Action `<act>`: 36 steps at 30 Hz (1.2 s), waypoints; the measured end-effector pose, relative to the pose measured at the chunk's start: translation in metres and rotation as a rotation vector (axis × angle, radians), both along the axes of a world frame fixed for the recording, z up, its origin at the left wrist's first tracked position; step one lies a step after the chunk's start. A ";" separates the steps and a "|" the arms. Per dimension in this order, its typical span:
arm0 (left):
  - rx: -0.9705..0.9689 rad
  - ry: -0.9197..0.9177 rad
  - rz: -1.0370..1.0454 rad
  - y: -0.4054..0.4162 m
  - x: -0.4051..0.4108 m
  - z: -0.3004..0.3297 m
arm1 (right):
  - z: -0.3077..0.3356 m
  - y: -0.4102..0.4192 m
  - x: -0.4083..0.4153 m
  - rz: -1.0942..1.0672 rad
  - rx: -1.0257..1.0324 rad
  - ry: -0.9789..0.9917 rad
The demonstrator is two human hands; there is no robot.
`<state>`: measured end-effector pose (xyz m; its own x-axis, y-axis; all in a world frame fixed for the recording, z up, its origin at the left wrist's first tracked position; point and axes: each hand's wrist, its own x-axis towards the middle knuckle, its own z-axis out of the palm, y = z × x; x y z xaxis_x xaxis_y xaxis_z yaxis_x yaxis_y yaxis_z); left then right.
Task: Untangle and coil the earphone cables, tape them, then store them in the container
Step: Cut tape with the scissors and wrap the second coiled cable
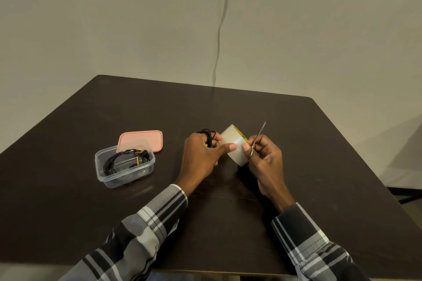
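Note:
A roll of clear tape (233, 141) is held above the dark table between both hands. My left hand (201, 155) pinches its left side with thumb and fingers, and a coil of black earphone cable (206, 133) is looped around the fingers of that hand. My right hand (262, 155) touches the roll with its thumb and grips small metal scissors (258, 137), blades pointing up and away. A clear plastic container (124, 166) at the left holds another coiled black earphone cable (123, 159).
A pink lid (141, 140) lies flat behind the container. The dark table (296, 132) ends at a far edge against a plain wall, where a thin cable hangs down. The table's right edge drops off near the right arm.

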<state>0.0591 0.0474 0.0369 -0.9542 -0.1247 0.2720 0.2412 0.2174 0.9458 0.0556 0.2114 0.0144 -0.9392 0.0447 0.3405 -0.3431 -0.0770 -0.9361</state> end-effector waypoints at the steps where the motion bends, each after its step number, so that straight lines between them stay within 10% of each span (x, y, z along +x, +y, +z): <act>1: 0.007 -0.001 0.000 -0.001 0.000 0.000 | 0.000 0.000 0.000 0.001 0.002 0.000; 36: -0.147 -0.042 0.046 -0.015 -0.005 0.002 | -0.003 0.000 0.002 0.023 0.061 0.001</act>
